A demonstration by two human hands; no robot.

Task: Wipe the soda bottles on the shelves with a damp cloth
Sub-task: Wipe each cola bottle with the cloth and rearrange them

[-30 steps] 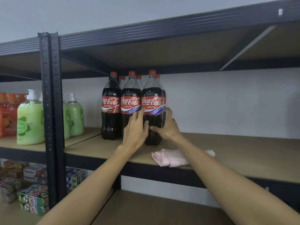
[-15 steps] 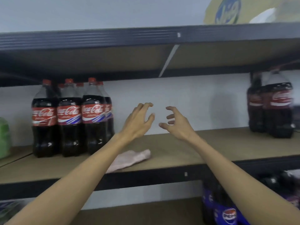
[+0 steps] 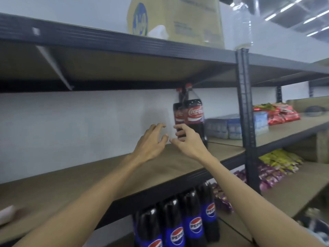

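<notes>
Your left hand and right hand: fingers spread, gripping nothing, just in front of the cola bottles at the shelf's right end. Cloth lies at its front-left edge.

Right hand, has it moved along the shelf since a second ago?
Yes. The right hand went rightward along the shelf, away from the cloth, to the Coca-Cola bottles by the post.

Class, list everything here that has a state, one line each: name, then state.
Coca-Cola bottles: upright, capped, on the shelf.
Pepsi bottles: upright, in a row.
Cloth: lying on the same shelf, untouched.
Left hand: open, holding nothing.
Right hand: open, at the Coca-Cola bottles; contact unclear.
</notes>
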